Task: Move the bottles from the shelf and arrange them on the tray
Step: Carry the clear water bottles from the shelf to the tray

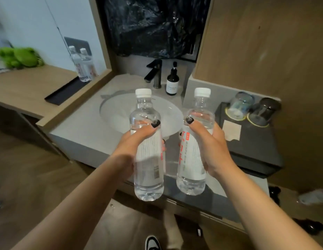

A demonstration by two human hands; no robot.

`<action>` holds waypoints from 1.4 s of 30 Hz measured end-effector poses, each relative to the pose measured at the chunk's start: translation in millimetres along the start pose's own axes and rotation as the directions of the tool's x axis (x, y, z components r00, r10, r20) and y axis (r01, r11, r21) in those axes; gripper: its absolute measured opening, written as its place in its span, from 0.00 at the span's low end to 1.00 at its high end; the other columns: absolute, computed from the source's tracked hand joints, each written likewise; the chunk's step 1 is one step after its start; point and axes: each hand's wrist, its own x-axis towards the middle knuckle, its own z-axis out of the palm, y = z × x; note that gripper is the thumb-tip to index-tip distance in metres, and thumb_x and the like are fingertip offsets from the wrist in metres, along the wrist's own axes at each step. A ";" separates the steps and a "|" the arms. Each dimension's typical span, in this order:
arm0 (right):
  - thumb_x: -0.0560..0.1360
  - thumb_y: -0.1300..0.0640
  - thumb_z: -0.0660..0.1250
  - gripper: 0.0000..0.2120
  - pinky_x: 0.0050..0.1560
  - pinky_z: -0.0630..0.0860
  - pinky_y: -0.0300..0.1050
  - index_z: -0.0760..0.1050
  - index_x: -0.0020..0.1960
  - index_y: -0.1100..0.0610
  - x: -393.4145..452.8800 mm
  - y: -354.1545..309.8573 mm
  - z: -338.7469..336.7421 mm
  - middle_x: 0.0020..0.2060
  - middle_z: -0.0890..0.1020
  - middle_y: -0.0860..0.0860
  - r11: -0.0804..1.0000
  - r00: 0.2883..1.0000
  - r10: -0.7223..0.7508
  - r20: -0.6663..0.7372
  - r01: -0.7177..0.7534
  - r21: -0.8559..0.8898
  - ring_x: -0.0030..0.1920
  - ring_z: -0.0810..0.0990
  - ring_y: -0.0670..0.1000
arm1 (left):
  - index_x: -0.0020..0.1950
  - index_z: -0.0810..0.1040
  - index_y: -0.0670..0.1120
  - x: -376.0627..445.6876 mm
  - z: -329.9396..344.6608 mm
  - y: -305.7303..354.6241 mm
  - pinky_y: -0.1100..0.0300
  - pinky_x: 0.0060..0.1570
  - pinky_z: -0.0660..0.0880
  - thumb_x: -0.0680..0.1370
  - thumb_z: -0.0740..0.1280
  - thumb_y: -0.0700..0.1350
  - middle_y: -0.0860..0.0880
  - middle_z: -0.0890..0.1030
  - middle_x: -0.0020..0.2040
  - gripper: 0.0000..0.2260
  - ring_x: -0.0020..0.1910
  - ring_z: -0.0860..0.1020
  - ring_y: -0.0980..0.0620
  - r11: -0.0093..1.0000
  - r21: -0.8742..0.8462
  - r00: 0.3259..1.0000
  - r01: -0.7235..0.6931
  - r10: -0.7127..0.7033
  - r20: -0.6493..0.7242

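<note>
My left hand point(128, 150) grips a clear water bottle point(148, 170) with a white cap and white label, held upright above the counter's front edge. My right hand point(211, 150) grips a second water bottle point(192, 159) with red characters on its label, also upright. The two held bottles are side by side, a small gap between them. Two more water bottles point(84, 64) stand at the far end of a black tray point(63, 93) on the wooden shelf point(27, 87) at the left.
A round white sink point(117, 112) with a dark tap point(155, 73) and a dark pump bottle point(172, 82) lies behind the hands. At right, a dark tray point(256, 141) carries two upturned glasses point(254, 110). A green plush toy point(21, 57) sits on the shelf.
</note>
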 end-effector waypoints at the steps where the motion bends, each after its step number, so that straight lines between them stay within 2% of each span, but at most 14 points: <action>1: 0.63 0.42 0.72 0.19 0.53 0.78 0.48 0.78 0.52 0.45 13.8 0.2 10.3 0.47 0.85 0.47 1.000 1.000 -0.003 0.010 0.003 -0.011 0.50 0.83 0.48 | 0.47 0.80 0.45 9.9 -10.2 5.3 0.40 0.52 0.77 0.66 0.70 0.56 0.42 0.82 0.42 0.18 0.43 0.81 0.44 0.998 0.059 0.999 -0.032 0.033 -0.009; 5: 0.61 0.42 0.72 0.21 0.55 0.79 0.52 0.78 0.53 0.45 66.1 0.0 50.1 0.48 0.84 0.49 1.000 0.998 0.014 0.058 -0.013 -0.022 0.50 0.83 0.49 | 0.55 0.77 0.43 39.0 -54.3 25.8 0.48 0.47 0.78 0.63 0.70 0.59 0.43 0.81 0.45 0.27 0.45 0.82 0.44 0.992 0.102 0.996 -0.071 0.076 -0.052; 8: 0.59 0.39 0.71 0.23 0.58 0.77 0.60 0.78 0.52 0.44 93.7 -0.2 82.7 0.50 0.83 0.52 0.999 0.994 0.033 0.104 -0.029 -0.042 0.51 0.83 0.54 | 0.57 0.76 0.44 52.4 -85.1 36.3 0.48 0.47 0.80 0.64 0.70 0.57 0.44 0.82 0.44 0.26 0.44 0.82 0.44 0.996 0.066 0.989 -0.064 0.072 -0.130; 11: 0.62 0.42 0.72 0.16 0.57 0.78 0.61 0.79 0.49 0.42 114.5 2.5 114.2 0.46 0.85 0.50 0.998 0.990 0.052 0.131 -0.046 -0.049 0.49 0.83 0.54 | 0.56 0.76 0.45 62.6 -115.2 45.2 0.48 0.46 0.81 0.65 0.69 0.56 0.44 0.82 0.43 0.24 0.44 0.82 0.44 0.999 0.025 0.982 -0.047 0.050 -0.184; 15: 0.64 0.45 0.71 0.14 0.53 0.80 0.60 0.79 0.50 0.45 133.1 9.8 158.4 0.41 0.85 0.52 0.995 0.985 0.097 0.145 -0.091 -0.047 0.44 0.85 0.55 | 0.57 0.76 0.44 74.7 -161.1 54.9 0.45 0.50 0.78 0.62 0.70 0.58 0.42 0.80 0.46 0.28 0.46 0.81 0.42 0.999 0.021 0.978 -0.030 0.034 -0.204; 20: 0.61 0.40 0.72 0.16 0.55 0.77 0.66 0.79 0.47 0.42 150.6 19.9 229.9 0.45 0.84 0.56 0.990 0.981 0.139 0.138 -0.133 -0.056 0.47 0.83 0.61 | 0.58 0.75 0.43 87.2 -232.2 73.5 0.48 0.47 0.79 0.63 0.70 0.57 0.42 0.81 0.47 0.28 0.46 0.81 0.43 1.000 0.025 0.983 -0.005 0.010 -0.185; 22: 0.65 0.41 0.72 0.16 0.54 0.79 0.63 0.77 0.50 0.44 158.2 27.6 261.6 0.47 0.84 0.55 0.989 0.982 0.144 0.123 -0.138 -0.060 0.47 0.83 0.59 | 0.59 0.75 0.42 92.3 -268.6 84.0 0.51 0.43 0.79 0.64 0.70 0.57 0.42 0.81 0.47 0.28 0.44 0.82 0.44 1.000 0.007 0.986 0.001 0.000 -0.169; 24: 0.71 0.47 0.71 0.12 0.44 0.83 0.53 0.76 0.53 0.46 164.9 34.0 295.1 0.46 0.84 0.55 0.988 0.985 0.148 0.094 -0.144 -0.047 0.44 0.84 0.55 | 0.59 0.75 0.42 97.2 -306.2 95.6 0.53 0.40 0.79 0.66 0.70 0.57 0.43 0.81 0.45 0.28 0.42 0.82 0.46 1.000 -0.012 0.988 0.019 -0.020 -0.153; 26: 0.74 0.51 0.68 0.10 0.35 0.80 0.44 0.75 0.54 0.49 169.6 38.9 329.9 0.42 0.83 0.54 0.988 0.985 0.150 0.084 -0.147 -0.045 0.40 0.84 0.53 | 0.58 0.75 0.41 101.2 -340.3 107.2 0.55 0.39 0.79 0.67 0.69 0.57 0.43 0.81 0.43 0.27 0.39 0.82 0.47 0.999 -0.036 0.987 0.038 -0.043 -0.154; 30: 0.67 0.46 0.71 0.17 0.45 0.81 0.57 0.75 0.55 0.47 174.6 49.1 397.9 0.44 0.83 0.58 0.989 0.984 0.148 0.101 -0.146 -0.026 0.44 0.84 0.61 | 0.57 0.75 0.41 109.8 -400.0 131.6 0.55 0.38 0.78 0.67 0.69 0.55 0.44 0.81 0.41 0.24 0.38 0.81 0.48 1.000 0.008 0.990 0.003 -0.002 -0.143; 33: 0.65 0.47 0.70 0.17 0.43 0.81 0.54 0.75 0.53 0.50 182.6 53.4 438.5 0.39 0.83 0.55 0.991 0.984 0.133 0.122 -0.133 -0.008 0.40 0.84 0.57 | 0.54 0.76 0.42 117.0 -438.5 146.6 0.51 0.42 0.78 0.65 0.71 0.57 0.45 0.80 0.40 0.25 0.40 0.80 0.45 0.998 0.054 0.994 -0.018 0.023 -0.106; 37: 0.65 0.44 0.70 0.20 0.47 0.81 0.54 0.75 0.55 0.49 203.6 61.4 482.5 0.44 0.83 0.55 0.990 0.985 0.122 0.124 -0.111 -0.087 0.45 0.84 0.56 | 0.52 0.77 0.46 132.6 -480.8 159.8 0.49 0.44 0.79 0.68 0.71 0.55 0.45 0.80 0.40 0.19 0.41 0.81 0.45 0.991 0.130 0.992 -0.041 0.056 -0.112; 40: 0.65 0.44 0.69 0.18 0.46 0.81 0.53 0.75 0.54 0.48 226.2 68.6 511.8 0.42 0.83 0.53 0.988 0.987 0.112 0.115 -0.099 -0.117 0.44 0.84 0.54 | 0.52 0.78 0.49 154.9 -509.2 168.1 0.47 0.48 0.80 0.69 0.69 0.55 0.44 0.82 0.44 0.16 0.46 0.82 0.42 0.973 0.225 0.988 -0.045 0.076 -0.132; 42: 0.66 0.43 0.69 0.15 0.48 0.81 0.57 0.75 0.52 0.43 242.0 74.7 528.9 0.44 0.82 0.55 0.988 0.987 0.109 0.115 -0.094 -0.126 0.45 0.84 0.56 | 0.53 0.78 0.50 171.7 -525.5 175.4 0.45 0.51 0.79 0.68 0.69 0.56 0.42 0.82 0.48 0.17 0.49 0.82 0.41 0.969 0.245 0.989 -0.017 0.052 -0.138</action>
